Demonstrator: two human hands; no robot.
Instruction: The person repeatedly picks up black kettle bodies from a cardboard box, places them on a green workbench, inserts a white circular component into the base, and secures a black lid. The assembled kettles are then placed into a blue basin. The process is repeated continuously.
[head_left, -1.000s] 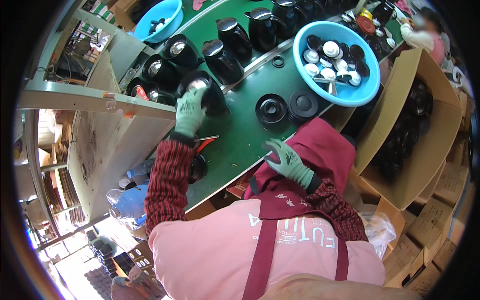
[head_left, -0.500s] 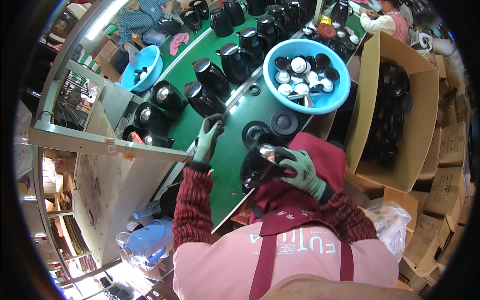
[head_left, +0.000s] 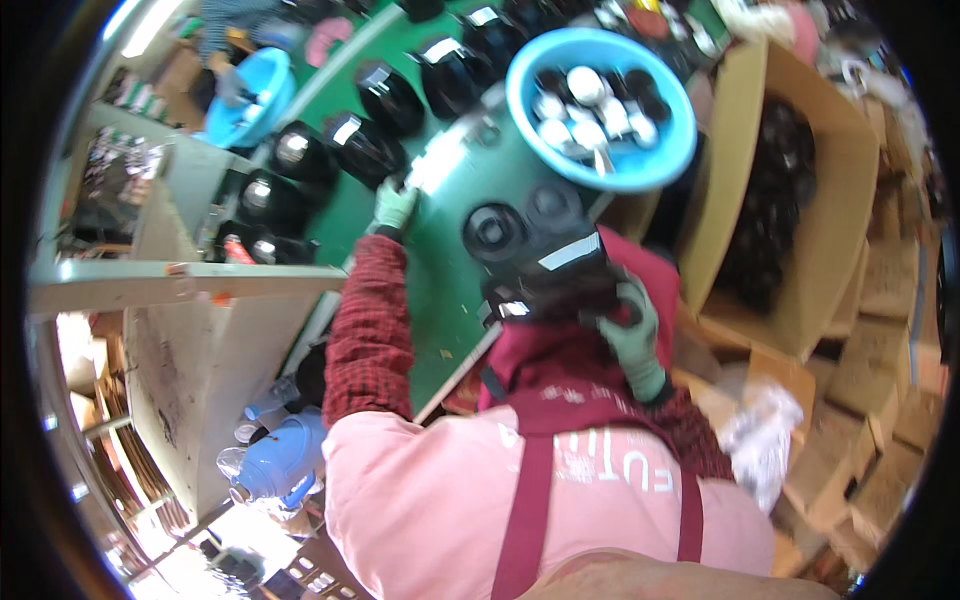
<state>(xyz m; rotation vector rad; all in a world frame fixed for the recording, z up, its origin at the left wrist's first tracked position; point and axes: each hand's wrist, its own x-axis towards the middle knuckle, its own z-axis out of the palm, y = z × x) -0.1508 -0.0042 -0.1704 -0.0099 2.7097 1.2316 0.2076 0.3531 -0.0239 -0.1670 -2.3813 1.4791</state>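
Observation:
Gripped near its handle by my right hand (head_left: 637,338), a glossy black jug (head_left: 560,272) lies tilted on its side in front of my apron. My left hand (head_left: 397,206), in a green glove, reaches to the lower end of a black jug (head_left: 364,150) standing in the row. Motion blur hides its fingers, and whether it touches that jug is unclear. Just beyond the held jug, two round black parts (head_left: 494,232) lie on the green table (head_left: 440,270).
A blue basin (head_left: 682,150) of black and white parts stands at the table's far right. Beside it is an open carton (head_left: 735,190) of dark parts. A metal frame bar (head_left: 190,285) crosses at left. Another person (head_left: 240,30) works at far left by a second basin (head_left: 272,90).
The held jug has turned onto its side and its body now points away to the left. My left hand has moved slightly up and left, close to the row of jugs. The view has shifted.

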